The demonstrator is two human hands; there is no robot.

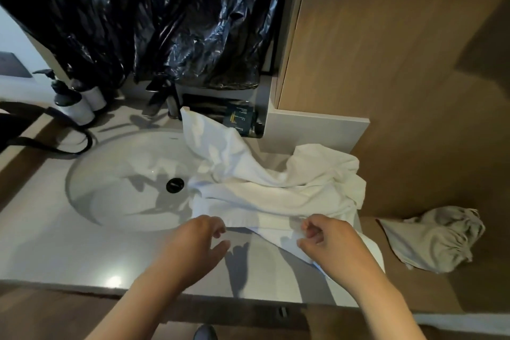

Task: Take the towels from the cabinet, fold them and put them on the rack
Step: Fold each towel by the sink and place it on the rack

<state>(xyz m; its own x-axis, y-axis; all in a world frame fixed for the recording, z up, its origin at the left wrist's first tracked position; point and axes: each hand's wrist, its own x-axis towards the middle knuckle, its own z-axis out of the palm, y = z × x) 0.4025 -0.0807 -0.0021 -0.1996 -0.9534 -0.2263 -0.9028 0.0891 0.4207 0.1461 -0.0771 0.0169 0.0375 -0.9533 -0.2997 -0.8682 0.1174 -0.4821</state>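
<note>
One crumpled white cloth towel (276,190) lay on the right side of the pale grey counter (55,246). It ran long from a far-left corner by the tap to the near right. Its left part hung into the round white sink (116,174). The left hand (198,240) was loosely open, fingertips at the towel's near edge. The right hand (328,243) curled over that edge; I could not tell if it pinched. Two white pump bottles (74,105) stood far left. One beige drawstring bag (436,240) lay right.

A white towel (276,190) lies crumpled by the bench's (55,246) right edge, one end over the sink's (110,188) rim; the right grip (328,243) pinches its near hem. The left grip (204,237) hovers beside it.
</note>
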